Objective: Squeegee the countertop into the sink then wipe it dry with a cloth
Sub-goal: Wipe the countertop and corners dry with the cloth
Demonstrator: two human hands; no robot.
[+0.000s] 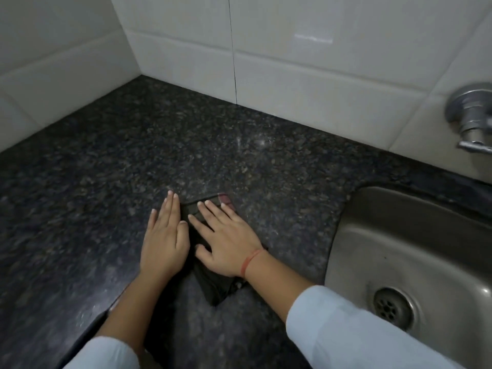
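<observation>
- Cloth [213,284]: dark, soft, folded fabric, lying flat on the desk just left of the sink, mostly covered by both hands; a reddish patch shows at its far corner.
- Right hand [226,235]: flat on the cloth, palm down, fingers spread wide; grip not closed on anything. A red thread band circles the wrist.
- Left hand [163,242]: flat, fingers together and straight, beside the cloth's left edge; whether it rests on the fabric cannot be told.
- Sleeves [338,326]: pale, smooth fabric on both forearms.
- Desk [133,161]: dark speckled polished stone.
- Sink [415,235]: brushed steel basin, rounded corners, round perforated drain.
- Wall tiles [306,49]: glossy white rectangles.
- Tap [472,121]: chrome, wall-mounted, at right.
</observation>
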